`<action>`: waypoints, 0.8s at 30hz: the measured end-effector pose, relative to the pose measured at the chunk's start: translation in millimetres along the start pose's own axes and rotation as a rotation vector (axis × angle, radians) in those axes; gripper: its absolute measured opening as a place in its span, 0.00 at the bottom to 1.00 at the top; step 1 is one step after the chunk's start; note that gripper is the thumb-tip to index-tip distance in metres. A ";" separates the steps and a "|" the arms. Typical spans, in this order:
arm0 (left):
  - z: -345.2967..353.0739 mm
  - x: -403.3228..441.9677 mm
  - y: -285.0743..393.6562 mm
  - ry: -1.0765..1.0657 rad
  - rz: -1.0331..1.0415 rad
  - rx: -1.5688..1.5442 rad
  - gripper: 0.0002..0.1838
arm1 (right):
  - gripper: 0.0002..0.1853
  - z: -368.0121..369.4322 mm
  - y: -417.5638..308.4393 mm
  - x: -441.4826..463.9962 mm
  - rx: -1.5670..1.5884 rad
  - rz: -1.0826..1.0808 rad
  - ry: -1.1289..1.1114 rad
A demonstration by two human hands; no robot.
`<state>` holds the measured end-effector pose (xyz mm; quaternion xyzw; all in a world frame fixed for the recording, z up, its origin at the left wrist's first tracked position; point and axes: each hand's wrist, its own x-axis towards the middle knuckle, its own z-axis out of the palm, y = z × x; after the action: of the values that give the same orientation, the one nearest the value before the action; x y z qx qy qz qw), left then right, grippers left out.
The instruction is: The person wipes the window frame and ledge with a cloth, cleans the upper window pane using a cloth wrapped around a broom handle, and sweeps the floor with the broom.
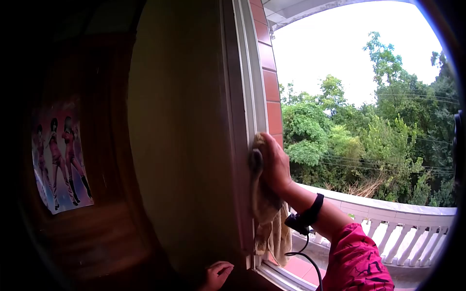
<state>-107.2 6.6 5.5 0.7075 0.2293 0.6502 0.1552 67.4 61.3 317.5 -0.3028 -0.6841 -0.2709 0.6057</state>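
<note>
My right hand [276,165] presses a beige, rag-like cloth [267,208] against the white window frame [250,72]. Its fingers are wrapped over the upper part of the cloth, and the rest hangs down along the frame toward the sill. A darker patch of the cloth shows beside the fingers. A black strap with a small device and a cable [306,218] is around my right wrist. Low in the view, my left hand [219,275] is near the dark wall under the window corner. Its fingers are loosely stretched out, with nothing visible in them.
The bottom window track [281,279] runs off to the lower right. Outside are red wall tiles [272,87], a white balcony railing [378,208] and trees. On the dim left side, a poster [63,155] hangs on a wooden door [111,194].
</note>
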 end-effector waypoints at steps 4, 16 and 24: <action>-22.9 43.7 21.8 -0.070 -0.082 0.057 0.03 | 0.14 3.9 -25.0 181.1 -0.003 -0.033 0.080; -99.6 68.4 -25.8 0.065 -0.104 0.122 0.04 | 0.45 31.5 -18.5 359.9 -0.095 -0.300 0.142; -78.2 65.2 -20.4 -0.021 0.107 0.089 0.05 | 0.45 -3.4 -22.1 62.0 -0.219 0.003 -0.326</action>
<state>-184.0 52.1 58.6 0.7315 0.2182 0.6395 0.0913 48.1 49.3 379.4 -0.4080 -0.7391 -0.2900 0.4507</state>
